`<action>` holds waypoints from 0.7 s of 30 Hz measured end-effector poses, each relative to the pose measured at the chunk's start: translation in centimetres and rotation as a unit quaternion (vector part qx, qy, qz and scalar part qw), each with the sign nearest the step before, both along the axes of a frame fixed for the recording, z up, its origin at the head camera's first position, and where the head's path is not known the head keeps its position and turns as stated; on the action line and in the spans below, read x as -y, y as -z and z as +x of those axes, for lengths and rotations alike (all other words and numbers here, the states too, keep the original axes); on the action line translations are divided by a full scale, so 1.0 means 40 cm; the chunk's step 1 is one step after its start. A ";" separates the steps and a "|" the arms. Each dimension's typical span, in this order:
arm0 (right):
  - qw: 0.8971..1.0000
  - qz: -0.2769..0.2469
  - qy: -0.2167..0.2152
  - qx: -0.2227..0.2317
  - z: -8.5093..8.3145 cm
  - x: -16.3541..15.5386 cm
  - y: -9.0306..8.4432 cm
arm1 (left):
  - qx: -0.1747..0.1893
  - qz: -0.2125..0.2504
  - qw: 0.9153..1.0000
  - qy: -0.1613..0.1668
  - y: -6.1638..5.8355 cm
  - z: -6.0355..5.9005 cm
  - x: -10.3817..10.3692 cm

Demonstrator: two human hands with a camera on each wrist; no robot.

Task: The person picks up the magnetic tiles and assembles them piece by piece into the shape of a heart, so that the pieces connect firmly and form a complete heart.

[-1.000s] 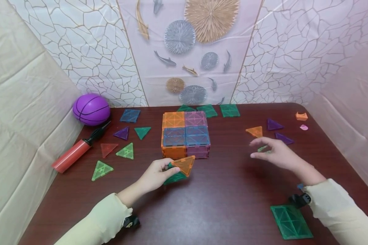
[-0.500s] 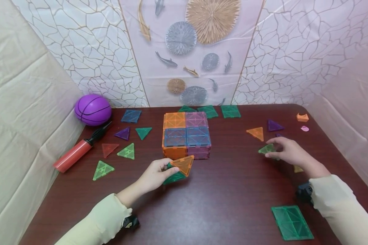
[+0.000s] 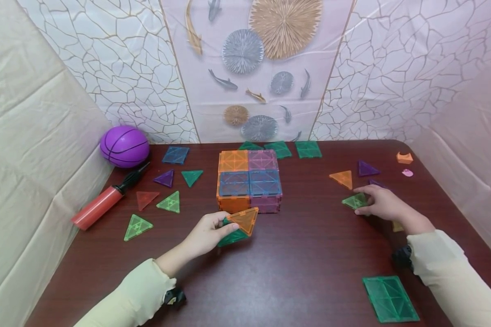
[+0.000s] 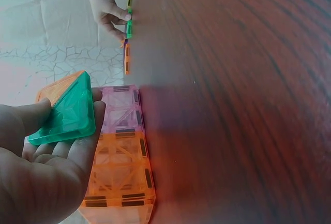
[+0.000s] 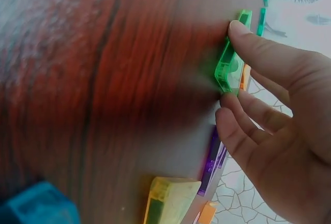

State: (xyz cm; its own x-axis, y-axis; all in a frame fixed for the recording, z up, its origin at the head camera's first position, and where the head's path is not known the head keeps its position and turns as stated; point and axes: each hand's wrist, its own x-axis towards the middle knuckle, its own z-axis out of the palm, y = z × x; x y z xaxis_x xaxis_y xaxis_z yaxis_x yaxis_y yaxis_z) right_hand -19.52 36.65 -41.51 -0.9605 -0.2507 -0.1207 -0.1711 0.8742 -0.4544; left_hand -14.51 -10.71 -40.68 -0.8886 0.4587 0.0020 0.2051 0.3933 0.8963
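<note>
Right hand (image 3: 382,203): thumb and fingers pinch one light-green triangle (image 3: 354,200), right of the tile box (image 3: 249,182). Left hand (image 3: 204,235): thumb and fingers grip one orange triangle (image 3: 246,220) and green tile (image 3: 231,240), before the box. Purple ball (image 3: 124,146): left of the box.

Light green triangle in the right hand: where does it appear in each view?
Head: light green triangle, right of centre.
Left wrist: seen edge-on near the top, left of centre.
Right wrist: upper part, right of centre.
Shared landmark: the right hand, holding it in every view.
</note>
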 end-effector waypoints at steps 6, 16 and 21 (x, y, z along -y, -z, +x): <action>1.000 -0.002 -0.005 0.008 0.002 0.003 0.000 | 0.003 0.001 1.000 0.002 0.000 -0.001 -0.003; 0.997 -0.068 -0.002 -0.025 0.054 0.115 -0.040 | 0.001 0.001 1.000 0.009 0.000 -0.005 -0.009; 0.989 -0.144 0.003 -0.019 0.082 0.216 -0.055 | -0.004 0.010 1.000 0.016 -0.004 -0.004 -0.021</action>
State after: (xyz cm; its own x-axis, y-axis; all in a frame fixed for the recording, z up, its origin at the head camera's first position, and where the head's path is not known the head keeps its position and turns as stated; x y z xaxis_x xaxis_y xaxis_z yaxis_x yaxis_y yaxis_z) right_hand -16.25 28.01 -39.33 -0.9647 -0.2631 -0.0094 -0.1873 0.7110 -0.6778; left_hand -14.69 -9.86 -40.52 -0.8731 0.4872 0.0185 0.2246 0.3684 0.9021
